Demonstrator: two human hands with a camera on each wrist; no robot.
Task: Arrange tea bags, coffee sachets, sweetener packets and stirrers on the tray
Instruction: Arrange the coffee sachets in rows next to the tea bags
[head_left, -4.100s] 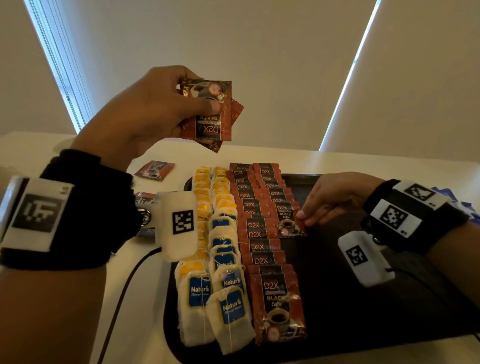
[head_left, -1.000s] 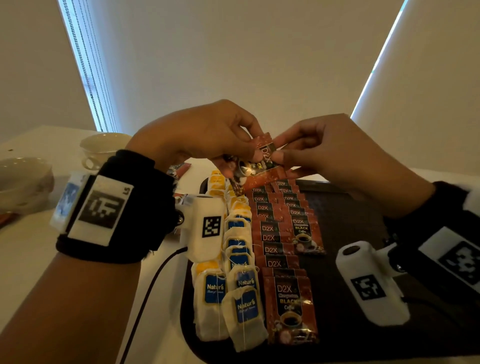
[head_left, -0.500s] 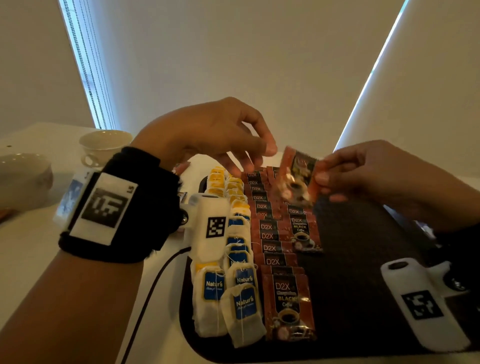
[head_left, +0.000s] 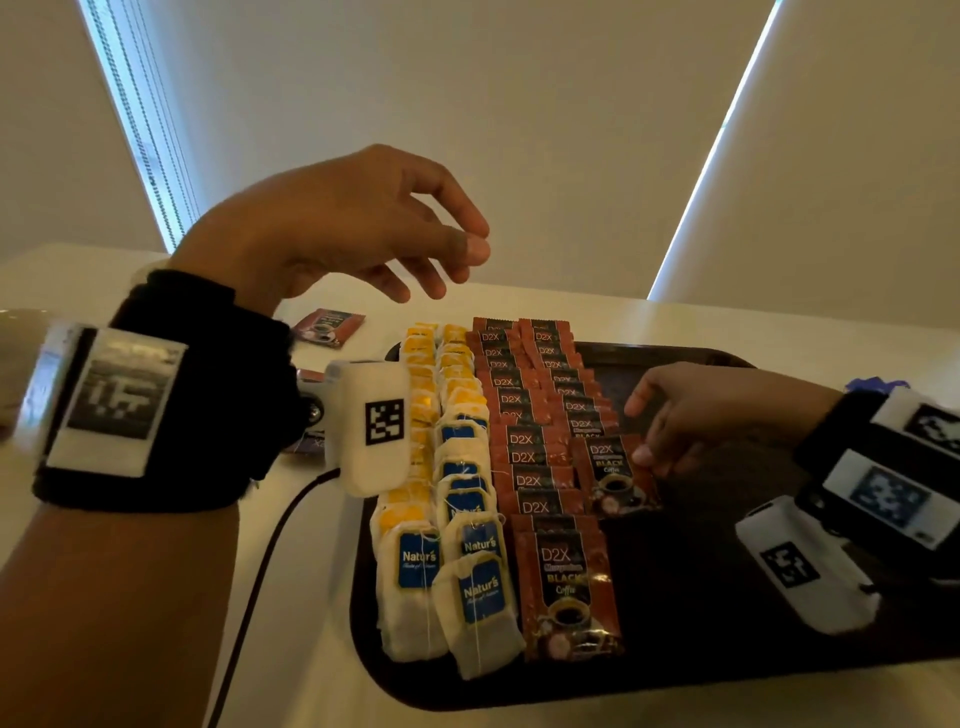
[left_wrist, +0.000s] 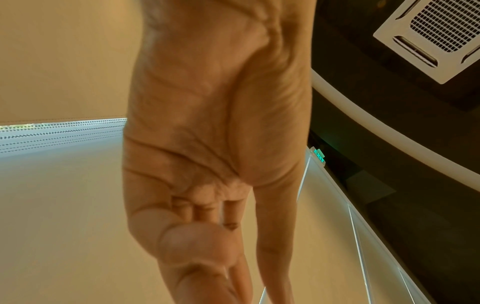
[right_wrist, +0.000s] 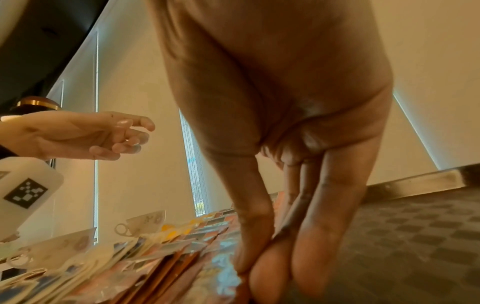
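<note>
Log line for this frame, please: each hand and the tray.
left hand: raised, holds nothing | right hand: fingers on coffee sachet, second row | tray: two tea bag rows, two coffee rows

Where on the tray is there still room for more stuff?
Bare tray lies right of the coffee sachets, under the right hand. The left side is crowded with tea bags packed in rows.

A pale table (head_left: 130, 519) was seen below drawn window blinds (head_left: 140, 130). A ceiling vent (left_wrist: 439, 33) and a green sign (left_wrist: 319, 156), possibly an exit sign, were caught overhead.
</note>
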